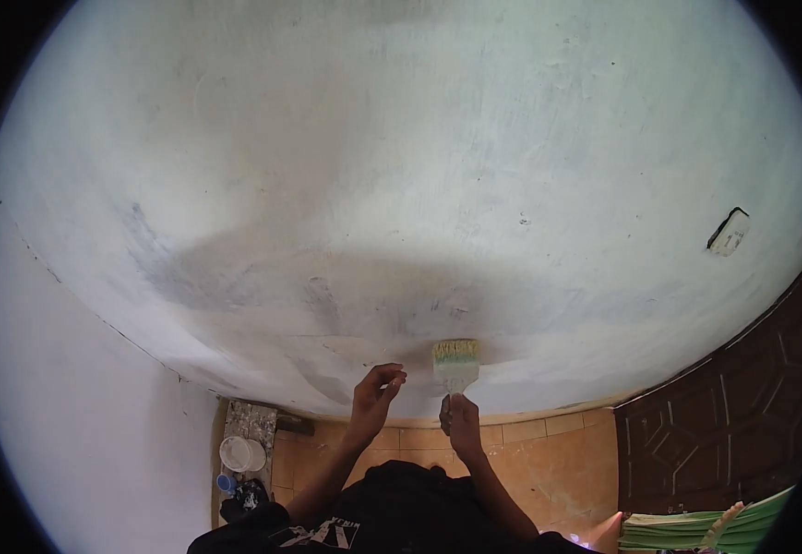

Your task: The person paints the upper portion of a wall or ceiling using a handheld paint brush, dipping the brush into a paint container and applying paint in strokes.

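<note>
My right hand (460,423) is wrapped round the handle of a wide flat paintbrush (457,369), held upright with its yellowish, paint-stained bristles pointing up toward the wall. Whether the bristles touch the wall is hard to tell. To the left of the brush, my left hand (378,397) is raised in front of the wall, its fingers loosely curled and a small gap showing by the thumb. I see nothing held in it. The whitish wall (401,185) fills most of the view, with grey smudges, patchy paint and shadows low down.
At the lower left a paint-spattered bench (251,417) carries white tubs (238,453), a blue container (226,483) and a dark bag (246,499). A switch plate (729,232) sits on the wall at right. Beyond are a brown door (724,425), green cloth (696,533) and orange floor tiles (549,471).
</note>
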### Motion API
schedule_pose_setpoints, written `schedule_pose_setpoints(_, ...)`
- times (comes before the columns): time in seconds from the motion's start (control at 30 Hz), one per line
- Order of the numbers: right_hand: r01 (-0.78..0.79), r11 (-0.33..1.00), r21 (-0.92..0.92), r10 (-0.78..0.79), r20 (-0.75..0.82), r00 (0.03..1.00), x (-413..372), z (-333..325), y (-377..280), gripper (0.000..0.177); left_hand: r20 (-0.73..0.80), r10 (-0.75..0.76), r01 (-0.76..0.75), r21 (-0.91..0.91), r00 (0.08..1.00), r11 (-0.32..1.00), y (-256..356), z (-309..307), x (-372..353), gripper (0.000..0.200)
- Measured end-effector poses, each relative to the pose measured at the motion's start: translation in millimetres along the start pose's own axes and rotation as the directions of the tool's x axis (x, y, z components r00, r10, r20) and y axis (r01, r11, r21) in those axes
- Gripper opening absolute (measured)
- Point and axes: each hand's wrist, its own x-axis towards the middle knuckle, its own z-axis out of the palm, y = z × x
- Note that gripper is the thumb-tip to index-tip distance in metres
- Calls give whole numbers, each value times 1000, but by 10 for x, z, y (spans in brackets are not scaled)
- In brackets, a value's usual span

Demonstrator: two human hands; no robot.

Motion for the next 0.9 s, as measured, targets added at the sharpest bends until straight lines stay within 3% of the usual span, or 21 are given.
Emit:
schedule_pose_setpoints(0.03,-92,986,140,92,7,996,-18,44,-204,43,-6,-9,9,6,1000,1000,0,-8,-11,23)
schedule_pose_setpoints(0.13,59,978,200,-69,43,997,85,131,-652,43,-13,-27,27,17,1000,999,-23,-14,-22,24)
schedule_pose_setpoints(0.23,74,981,178,-84,50,995,287,146,-871,44,-16,-27,27,1,1000,1000,-13,3,-19,24)
schedule_pose_setpoints(0.43,103,994,23,-104,26,994,271,80,25,46,-39,11,-11,-6,999,1000,70,2,-24,24)
schedule_pose_setpoints(0.47,35,999,31,-36,31,999,167,69,86,46,-42,9,-9,2,999,1000,74,-4,-25,24)
schedule_pose_setpoints(0.53,-97,994,45,95,42,995,-12,89,-38,45,-44,4,-4,-3,999,1000,41,-17,-36,24)
schedule_pose_setpoints(0.7,46,980,194,-49,7,999,90,69,-666,43,-22,-12,12,25,1000,1000,-9,-18,-65,24)
schedule_pose_setpoints(0.8,52,990,131,-53,4,999,264,45,-1007,47,-9,-13,14,6,1000,1000,26,43,-85,25)
schedule_pose_setpoints(0.9,85,990,109,-83,-22,996,355,12,-587,44,-5,-12,12,-4,1000,1000,51,92,-95,25)
